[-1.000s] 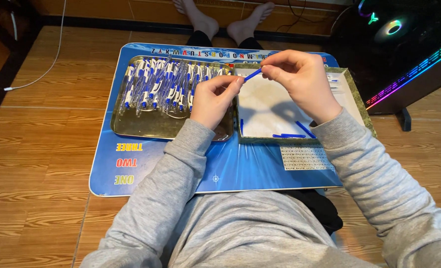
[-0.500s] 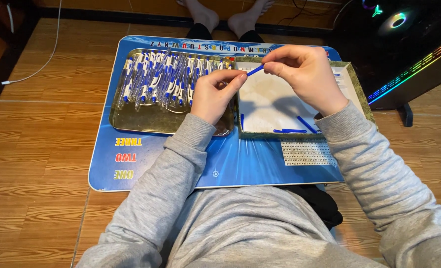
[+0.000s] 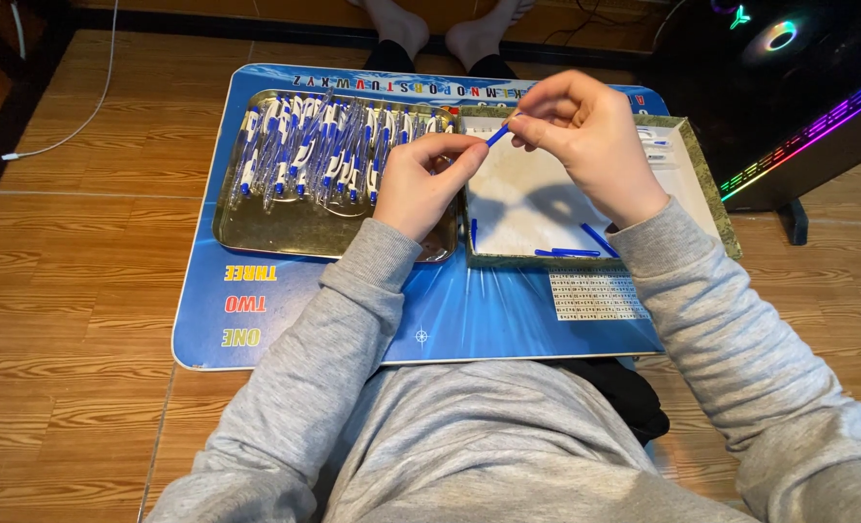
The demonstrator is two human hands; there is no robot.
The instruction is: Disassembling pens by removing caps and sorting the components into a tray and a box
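Head view: the left hand (image 3: 421, 184) and right hand (image 3: 590, 145) meet above the trays, both pinching one thin blue pen refill (image 3: 498, 135) between fingertips. Its long axis slants — lower end at the left thumb, upper end toward the right fingers. Only a short blue stretch shows; both ends are hidden by fingers, so its tip cannot be made out. It hangs over the edge of the green-rimmed white tray (image 3: 702, 179), where loose blue refills (image 3: 585, 247) lie. Left of that, a metal tray (image 3: 295, 228) holds white-and-blue pens (image 3: 324, 145) — all on a blue mat (image 3: 353, 310).
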